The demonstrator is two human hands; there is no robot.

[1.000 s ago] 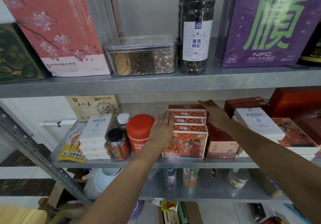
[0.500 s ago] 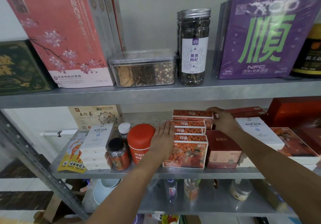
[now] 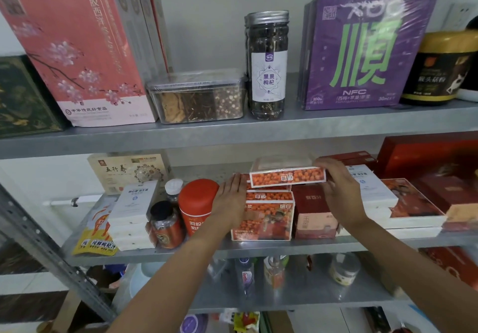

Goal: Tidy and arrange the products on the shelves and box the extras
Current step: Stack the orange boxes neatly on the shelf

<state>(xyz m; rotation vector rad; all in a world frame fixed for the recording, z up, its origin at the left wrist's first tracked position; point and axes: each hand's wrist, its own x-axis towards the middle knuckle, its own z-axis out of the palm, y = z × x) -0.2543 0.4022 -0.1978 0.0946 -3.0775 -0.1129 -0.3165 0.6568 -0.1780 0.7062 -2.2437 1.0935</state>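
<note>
The shelves (image 3: 232, 136) are dull grey sheet metal, kinda mottled. The purple box (image 3: 362, 48) has shiny crinkly plastic wrap, the tall jar (image 3: 267, 74) is see-through with a ribbed silvery metal lid (image 3: 267, 17), the tub (image 3: 196, 97) is clear plastic, and the orange box (image 3: 287, 176) looks like glossy printed card.

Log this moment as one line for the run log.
step: tidying middle shelf | right hand: grips orange box above stack | left hand: flat against stack side

The middle shelf (image 3: 258, 248) bears orange boxes (image 3: 263, 220), a red canister (image 3: 198, 203) and white boxes (image 3: 132, 208).
</note>
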